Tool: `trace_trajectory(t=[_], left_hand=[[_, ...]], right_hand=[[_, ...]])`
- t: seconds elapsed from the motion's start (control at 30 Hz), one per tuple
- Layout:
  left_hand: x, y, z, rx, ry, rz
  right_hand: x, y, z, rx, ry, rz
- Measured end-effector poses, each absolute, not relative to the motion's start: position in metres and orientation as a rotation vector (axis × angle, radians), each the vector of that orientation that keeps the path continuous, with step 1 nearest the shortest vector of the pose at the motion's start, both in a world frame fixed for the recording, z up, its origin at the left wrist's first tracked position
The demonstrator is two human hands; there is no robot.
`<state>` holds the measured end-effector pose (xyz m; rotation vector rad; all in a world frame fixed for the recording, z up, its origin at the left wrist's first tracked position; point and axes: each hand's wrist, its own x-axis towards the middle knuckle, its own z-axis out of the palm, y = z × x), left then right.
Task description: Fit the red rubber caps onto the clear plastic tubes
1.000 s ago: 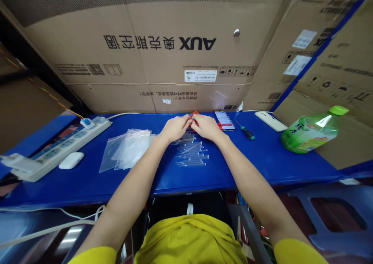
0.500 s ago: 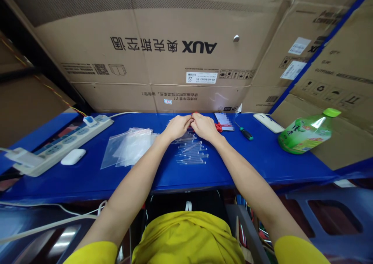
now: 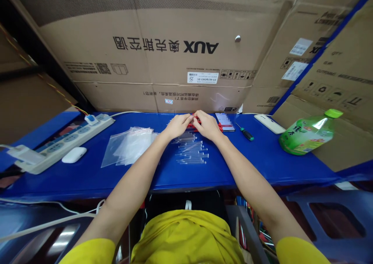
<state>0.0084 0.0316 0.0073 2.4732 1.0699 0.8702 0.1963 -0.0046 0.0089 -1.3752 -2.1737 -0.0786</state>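
At the centre of the frame, left hand and right hand meeting fingertip to fingertip over a small red part, both curled narrow and pinching it at the far side of the blue table. Just below the hands, a row of clear tubes lying flat, contents too small to tell. Left of centre, a loose stack of clear zip bags, flat and apparently holding nothing. At the right edge, a green bottle lying on its side, cap on, fill level not readable. Right of the hands, a phone and a screwdriver. At far left, a power strip and a white case.
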Motion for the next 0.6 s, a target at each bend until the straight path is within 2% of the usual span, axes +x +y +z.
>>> trace_trajectory(t=[0.6], left_hand=[[0.0031,0.0316,0.0095,2.679,0.975,0.906]], right_hand=[[0.1896,-0.009,0.012,-1.563,-2.251,-0.205]])
